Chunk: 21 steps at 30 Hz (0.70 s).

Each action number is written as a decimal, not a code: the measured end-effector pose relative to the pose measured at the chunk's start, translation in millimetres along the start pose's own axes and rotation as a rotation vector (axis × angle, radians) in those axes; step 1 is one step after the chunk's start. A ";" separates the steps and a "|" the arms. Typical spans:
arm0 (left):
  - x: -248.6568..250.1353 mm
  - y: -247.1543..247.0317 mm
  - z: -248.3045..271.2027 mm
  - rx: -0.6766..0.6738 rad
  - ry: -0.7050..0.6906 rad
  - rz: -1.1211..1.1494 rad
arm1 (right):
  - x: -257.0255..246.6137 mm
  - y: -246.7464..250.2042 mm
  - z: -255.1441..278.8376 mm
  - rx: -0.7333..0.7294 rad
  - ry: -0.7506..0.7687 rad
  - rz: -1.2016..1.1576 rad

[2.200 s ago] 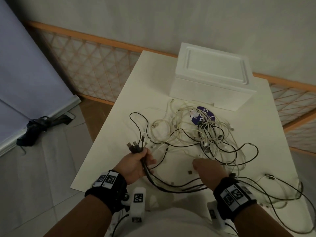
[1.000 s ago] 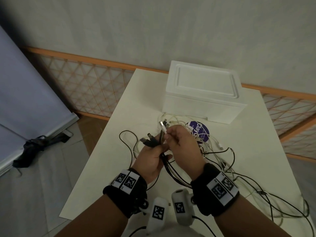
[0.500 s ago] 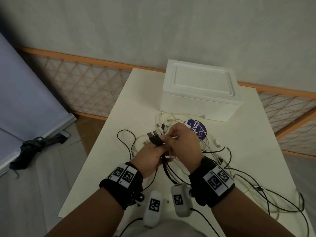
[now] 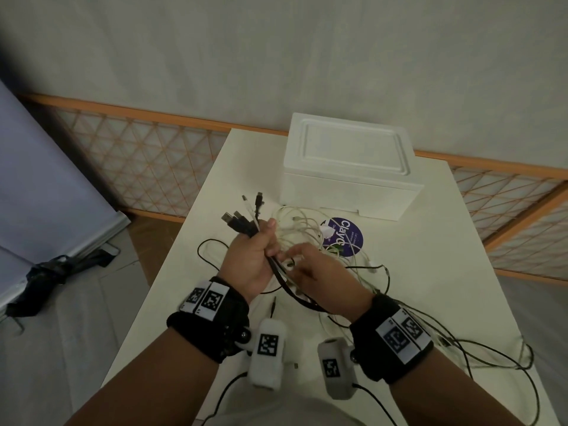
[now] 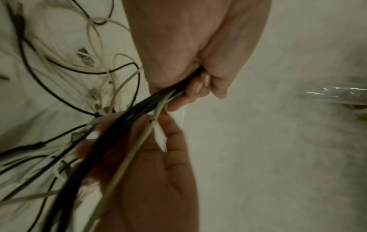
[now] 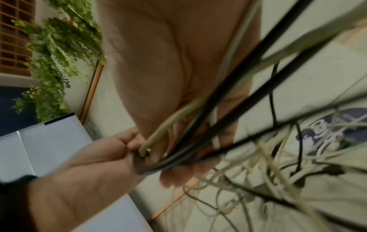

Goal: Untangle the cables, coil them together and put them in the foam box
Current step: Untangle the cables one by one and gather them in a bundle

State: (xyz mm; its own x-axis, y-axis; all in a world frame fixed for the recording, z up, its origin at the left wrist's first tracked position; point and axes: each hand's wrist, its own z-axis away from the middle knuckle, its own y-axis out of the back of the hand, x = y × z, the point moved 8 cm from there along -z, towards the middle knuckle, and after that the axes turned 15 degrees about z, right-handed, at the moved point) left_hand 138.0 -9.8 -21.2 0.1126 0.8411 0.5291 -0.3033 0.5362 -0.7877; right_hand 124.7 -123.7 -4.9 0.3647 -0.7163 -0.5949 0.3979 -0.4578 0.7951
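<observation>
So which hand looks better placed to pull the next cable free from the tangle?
Right, probably. The right hand is nearest the tangle, while the left hand already grips the bundle of cable ends.

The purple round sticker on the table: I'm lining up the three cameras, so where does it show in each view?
Head: purple round sticker at centre, before the foam box, under white cables.
Left wrist: not in it.
Right wrist: right edge, behind cables.
Shared landmark: the cable bundle gripped by the left hand.
</observation>
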 end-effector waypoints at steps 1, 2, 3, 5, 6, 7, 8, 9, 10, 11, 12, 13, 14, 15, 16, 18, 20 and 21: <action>1.0 -3.5 0.8 -0.008 0.002 0.012 | 4.0 -4.1 1.1 -0.043 0.004 0.055; 2.5 -7.0 1.8 -0.022 0.004 0.022 | 8.8 -7.3 2.9 -0.082 0.001 0.081; 4.6 -10.2 2.2 -0.041 0.006 0.033 | 16.4 -10.4 4.2 -0.109 0.001 0.102; 8.0 -14.9 3.9 -0.081 0.028 0.068 | 29.4 -14.8 8.8 -0.157 0.002 0.155; 7.9 -17.3 5.0 -0.102 0.050 0.088 | 30.3 -15.2 11.2 -0.177 0.010 0.167; 6.4 -19.6 6.1 -0.125 0.071 0.102 | 28.2 -14.7 11.7 -0.191 0.015 0.137; 4.4 -22.6 7.7 -0.148 0.086 0.108 | 23.8 -12.1 10.8 -0.193 0.015 0.057; 2.1 -25.5 9.2 -0.172 0.093 0.106 | 17.8 -9.5 8.2 -0.181 0.021 -0.050; -0.2 -28.8 11.0 -0.196 0.092 0.093 | 12.3 -5.7 4.8 -0.151 0.031 -0.131; -1.4 -31.9 12.6 -0.219 0.085 0.074 | 8.6 -1.5 0.9 -0.115 0.035 -0.171; -1.2 -35.4 14.8 -0.237 0.079 0.052 | 7.1 1.0 -1.6 -0.094 0.029 -0.153; 0.4 -38.8 17.1 -0.253 0.074 0.035 | 7.5 0.0 -2.9 -0.099 0.017 -0.128; 3.4 -42.2 19.4 -0.264 0.073 0.024 | 10.4 -3.4 -3.4 -0.128 0.000 -0.100; 7.3 -44.4 21.1 -0.272 0.073 0.023 | 15.7 -8.8 -3.4 -0.171 -0.021 -0.080; 12.8 -47.8 22.9 -0.283 0.071 0.022 | 24.2 -14.4 -2.2 -0.219 -0.052 -0.032; 26.0 -51.8 25.9 -0.299 0.044 0.010 | 46.4 -21.8 0.6 -0.274 -0.113 0.137; 39.7 -51.8 27.9 -0.295 -0.004 -0.011 | 72.2 -21.0 1.5 -0.236 -0.169 0.306; 44.9 -50.3 28.3 -0.285 -0.024 -0.025 | 82.4 -16.0 2.4 -0.193 -0.212 0.355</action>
State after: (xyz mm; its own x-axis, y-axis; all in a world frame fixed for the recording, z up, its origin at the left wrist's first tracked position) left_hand 131.5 -1.0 51.0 0.0935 0.8274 0.5538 -0.0217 0.5578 -0.8297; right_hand 146.4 -176.6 -66.4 0.3345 -0.9124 -0.2359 0.4361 -0.0720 0.8970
